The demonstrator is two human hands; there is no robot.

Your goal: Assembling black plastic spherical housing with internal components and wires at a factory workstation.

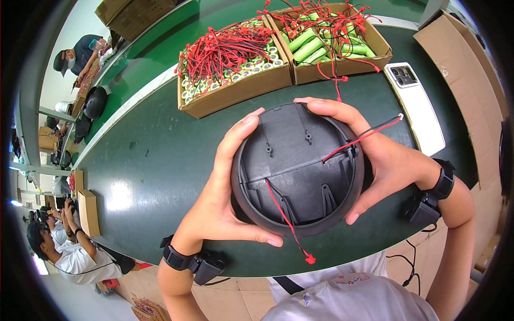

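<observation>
A round black plastic housing is held between both my hands above the green tabletop. My left hand grips its left side, thumb near the lower rim and fingers along the upper left edge. My right hand wraps the right side, fingers at the top rim and thumb low on the right. Inside the housing are screw posts and ribs around a flat panel. One red-and-black wire lead with a white connector sticks out to the right. A second lead with a red connector hangs over the lower rim.
Behind the housing stand two cardboard boxes: one box and another box, both holding green battery cells with red-and-black leads. A white phone lies at the right, beside a large cardboard piece. Other people work along the left.
</observation>
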